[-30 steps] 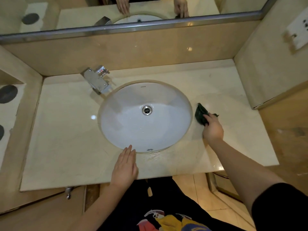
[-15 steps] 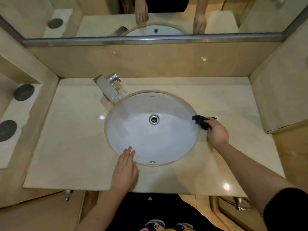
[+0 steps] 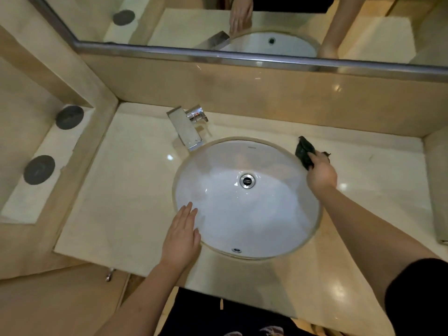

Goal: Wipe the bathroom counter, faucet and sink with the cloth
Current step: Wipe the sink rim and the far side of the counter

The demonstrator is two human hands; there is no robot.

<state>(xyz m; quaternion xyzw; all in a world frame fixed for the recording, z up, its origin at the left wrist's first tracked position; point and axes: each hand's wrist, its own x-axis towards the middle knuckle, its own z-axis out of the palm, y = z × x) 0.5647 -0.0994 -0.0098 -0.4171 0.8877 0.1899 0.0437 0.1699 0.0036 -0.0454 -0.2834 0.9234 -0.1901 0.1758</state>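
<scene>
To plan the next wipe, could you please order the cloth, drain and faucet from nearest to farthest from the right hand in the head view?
1. Cloth, gripped in the right hand.
2. Drain, to its left in the sink.
3. Faucet, back left.

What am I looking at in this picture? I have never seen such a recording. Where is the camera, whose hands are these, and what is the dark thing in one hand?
There is no machine here: a person wears a camera on the head, so the single picture looks forward and down at their own two bare hands. The left hand lies flat, fingers straight, on the pale counter at the near rim of the white sink. The right hand grips a dark cloth at the sink's right rim. A chrome faucet stands behind the sink on the left. The mirror at the top repeats the arms. Two dark discs lie on a side ledge.
</scene>
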